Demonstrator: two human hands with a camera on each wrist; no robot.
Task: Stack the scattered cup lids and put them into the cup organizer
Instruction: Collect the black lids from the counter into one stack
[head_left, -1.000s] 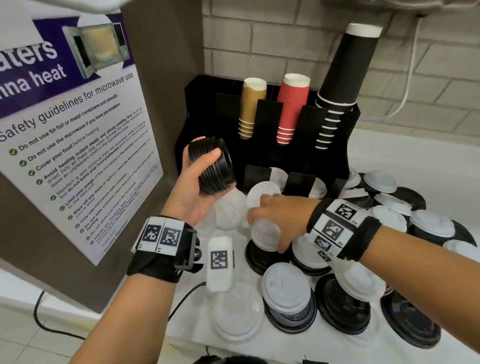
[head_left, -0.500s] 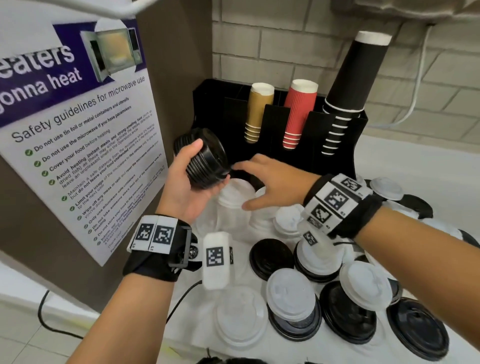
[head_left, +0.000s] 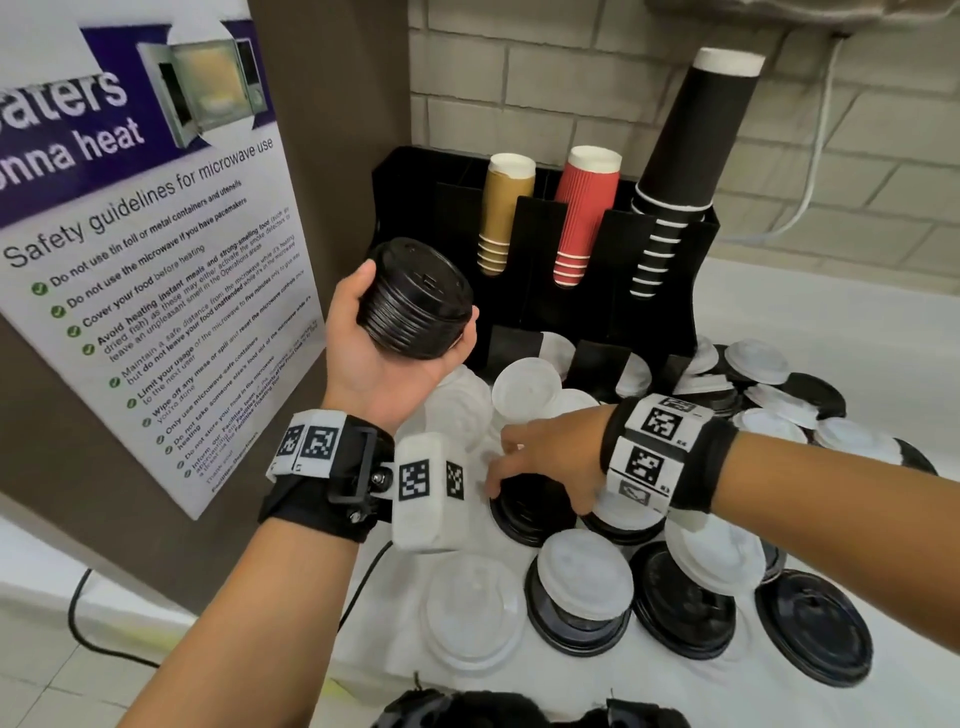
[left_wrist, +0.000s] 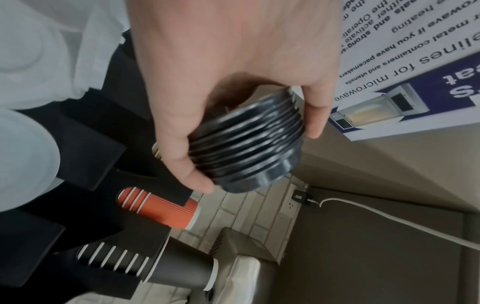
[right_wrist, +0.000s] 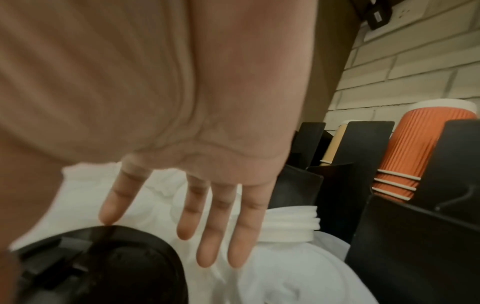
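My left hand grips a stack of black cup lids, held up in front of the black cup organizer; in the left wrist view the fingers curl round the stack of lids. My right hand reaches down over a single black lid on the counter. Its fingers are straight and spread, the index tip touching the lid's far edge. Several white and black lids lie scattered around. A short stack of white lids stands by the organizer.
The organizer holds tan, red and black cup stacks upside down. A microwave poster on a brown panel stands close on the left. A brick wall is behind. A black cable runs along the floor.
My right hand has pulled back from near the held stack and dropped onto a black lid on the counter. The left hand has kept the stack raised, tilting it slightly.
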